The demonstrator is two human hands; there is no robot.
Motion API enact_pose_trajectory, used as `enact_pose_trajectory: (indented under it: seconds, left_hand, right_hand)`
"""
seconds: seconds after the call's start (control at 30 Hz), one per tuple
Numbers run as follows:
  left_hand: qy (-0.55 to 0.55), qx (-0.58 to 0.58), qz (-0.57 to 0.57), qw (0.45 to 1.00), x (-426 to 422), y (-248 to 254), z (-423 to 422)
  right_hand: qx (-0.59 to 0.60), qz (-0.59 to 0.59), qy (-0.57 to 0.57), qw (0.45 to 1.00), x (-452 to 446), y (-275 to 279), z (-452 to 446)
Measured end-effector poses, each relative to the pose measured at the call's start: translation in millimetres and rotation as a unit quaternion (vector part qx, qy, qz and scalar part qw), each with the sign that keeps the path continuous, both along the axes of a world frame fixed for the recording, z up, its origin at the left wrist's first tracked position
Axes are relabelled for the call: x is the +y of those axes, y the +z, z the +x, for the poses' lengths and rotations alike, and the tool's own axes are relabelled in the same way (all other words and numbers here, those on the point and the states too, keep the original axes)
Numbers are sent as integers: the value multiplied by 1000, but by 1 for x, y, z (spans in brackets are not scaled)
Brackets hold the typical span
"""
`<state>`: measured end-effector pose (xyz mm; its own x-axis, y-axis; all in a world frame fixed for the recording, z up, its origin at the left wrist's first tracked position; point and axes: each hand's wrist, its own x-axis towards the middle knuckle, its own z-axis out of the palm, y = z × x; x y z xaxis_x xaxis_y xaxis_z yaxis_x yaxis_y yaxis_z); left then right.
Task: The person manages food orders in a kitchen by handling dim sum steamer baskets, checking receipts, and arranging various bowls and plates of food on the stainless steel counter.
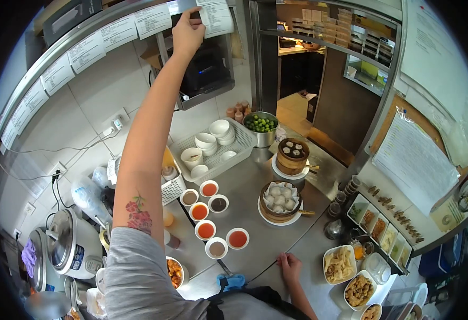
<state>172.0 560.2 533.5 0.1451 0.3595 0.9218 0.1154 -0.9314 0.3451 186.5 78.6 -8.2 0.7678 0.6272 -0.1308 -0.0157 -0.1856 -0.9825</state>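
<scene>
My left hand (188,33) is stretched up to the metal rail, its fingers pinching the edge of a printed order slip (216,19). My right hand (289,265) rests on the steel counter (266,248) with its fingers curled in; nothing shows in it. Small white bowls of red sauce (238,238) and brown sauce (216,248) stand between my arms. Beyond my right hand, a bamboo steamer with white buns (280,197) sits on a plate. Behind it is a second bamboo steamer (292,150) with small dumplings.
More order slips (86,52) hang along the curved rail. A perforated tray (212,165) holds stacked white bowls, beside a pot of green limes (260,128). Containers of fried food (359,289) and a row of topping trays (379,226) stand at right. Rice cookers (74,242) are at left.
</scene>
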Motion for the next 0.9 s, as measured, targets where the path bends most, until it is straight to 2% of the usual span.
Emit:
enact_pose_trajectory:
  seconds: [0.2, 0.27, 0.3, 0.43, 0.9]
  left_hand:
    - [24, 18, 11, 999, 1, 5, 5]
    - [27, 35, 22, 999, 1, 6, 8]
    - [-11, -13, 13, 1000, 2, 9, 14]
    - [5, 26, 29, 999, 3, 15, 12]
    - [-90, 10, -113, 989, 1, 35, 3]
  right_hand:
    - [12, -6, 19, 1000, 3, 4, 2]
    - [-2, -15, 20, 1000, 3, 7, 2]
    - [-10, -20, 20, 1000, 3, 10, 1]
    - [-49, -47, 19, 997, 4, 21, 1]
    - [22, 10, 6, 1000, 3, 4, 1]
